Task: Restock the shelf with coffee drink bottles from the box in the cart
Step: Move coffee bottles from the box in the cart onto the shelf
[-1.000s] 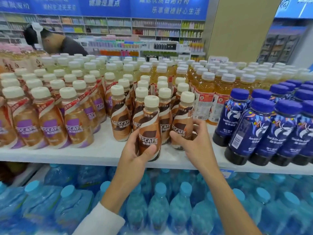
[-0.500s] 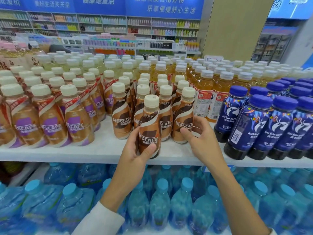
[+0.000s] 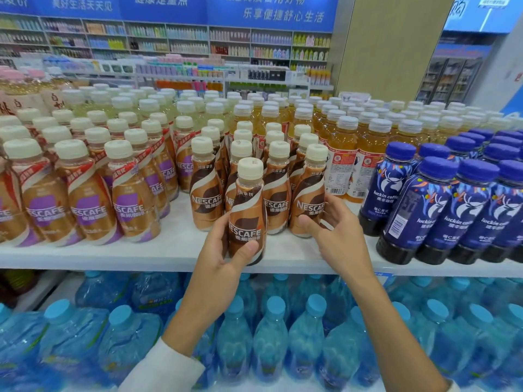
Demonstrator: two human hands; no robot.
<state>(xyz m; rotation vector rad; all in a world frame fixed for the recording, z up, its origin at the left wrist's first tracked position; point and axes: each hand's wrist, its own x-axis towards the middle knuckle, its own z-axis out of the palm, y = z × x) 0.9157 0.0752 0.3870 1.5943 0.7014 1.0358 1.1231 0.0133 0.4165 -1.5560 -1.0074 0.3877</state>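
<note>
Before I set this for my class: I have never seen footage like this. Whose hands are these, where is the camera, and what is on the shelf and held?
No machine here: a person wears one wide-angle camera on the head, looking forward and down at their own arms. The left hand grips a brown Nescafé bottle at the front edge of the white shelf. The right hand curls round a matching front-row bottle standing on it. To the left stand purple-label Nescafé bottles, behind them amber drink bottles, to the right dark blue coffee bottles. On the level below are blue water bottles.
</note>
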